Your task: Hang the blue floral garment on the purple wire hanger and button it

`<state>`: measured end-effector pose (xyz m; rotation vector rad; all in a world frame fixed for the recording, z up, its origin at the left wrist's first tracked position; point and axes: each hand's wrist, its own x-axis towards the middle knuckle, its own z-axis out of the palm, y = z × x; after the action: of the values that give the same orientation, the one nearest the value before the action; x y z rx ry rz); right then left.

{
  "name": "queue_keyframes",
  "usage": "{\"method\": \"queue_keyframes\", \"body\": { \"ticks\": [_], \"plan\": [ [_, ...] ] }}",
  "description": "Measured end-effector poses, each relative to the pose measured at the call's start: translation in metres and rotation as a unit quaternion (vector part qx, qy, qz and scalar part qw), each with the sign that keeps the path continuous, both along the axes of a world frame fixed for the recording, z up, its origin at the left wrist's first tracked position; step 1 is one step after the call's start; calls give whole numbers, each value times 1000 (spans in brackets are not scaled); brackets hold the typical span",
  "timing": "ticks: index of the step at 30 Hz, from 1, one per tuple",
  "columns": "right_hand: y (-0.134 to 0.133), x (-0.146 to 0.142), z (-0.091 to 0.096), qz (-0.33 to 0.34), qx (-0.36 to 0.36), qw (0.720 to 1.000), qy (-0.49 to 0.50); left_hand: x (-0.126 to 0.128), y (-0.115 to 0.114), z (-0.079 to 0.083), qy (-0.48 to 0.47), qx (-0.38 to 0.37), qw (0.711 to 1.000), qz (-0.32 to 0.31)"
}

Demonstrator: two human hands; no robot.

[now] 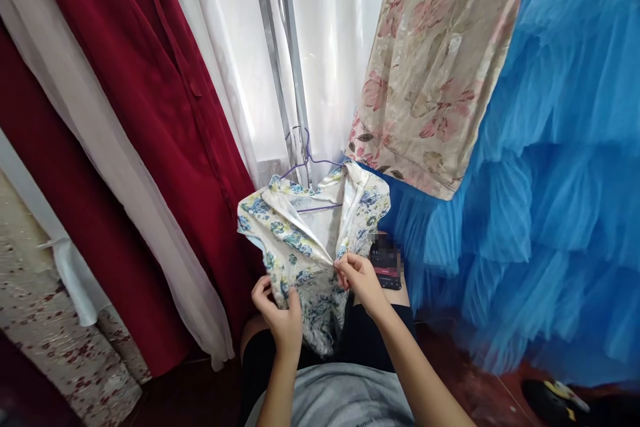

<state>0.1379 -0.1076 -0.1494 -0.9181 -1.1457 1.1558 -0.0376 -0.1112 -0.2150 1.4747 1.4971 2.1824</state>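
Note:
A sleeveless floral blouse (305, 260), white with blue and yellow flowers, lies over my lap on a purple wire hanger (306, 160). Its collar faces away from me and its front gapes in a V. My right hand (357, 277) pinches the front edge at the bottom of that V. At the blouse's left side my left hand (280, 317) grips the fabric, thumb on top and the other fingers partly hidden beneath. A dark phone (386, 267) with its screen lit rests on my right thigh, beside the blouse.
Dark red curtain-like cloth (150, 147) and pale sheer fabric hang at the left. Behind the hanger stand metal poles (287, 47) before a white curtain (340, 47). A beige floral cloth (425, 80) and blue ruffled tulle (540, 213) hang at the right. A black shoe-like item (555, 403) sits on the floor.

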Motion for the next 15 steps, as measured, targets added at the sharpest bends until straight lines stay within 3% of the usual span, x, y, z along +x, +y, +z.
{"method": "queue_keyframes", "body": {
  "ticks": [2, 5, 8, 12, 15],
  "plan": [
    [-2, -1, 3, 15, -19, 1000, 5, 12, -1, 11, 102, 29, 993, -60],
    [-3, -1, 2, 39, -28, 999, -12, 35, 4, 22, 187, -18, 966, -176],
    [0, 4, -3, 53, -14, 997, -45, 51, 13, 25, 189, -66, 953, -228],
    [3, 10, -10, 43, 11, 995, -90, 57, 16, 25, 180, -62, 942, -277],
    [4, 10, -13, 53, -13, 995, -84, 58, 12, 27, 168, -62, 941, -286]
  ]
}}
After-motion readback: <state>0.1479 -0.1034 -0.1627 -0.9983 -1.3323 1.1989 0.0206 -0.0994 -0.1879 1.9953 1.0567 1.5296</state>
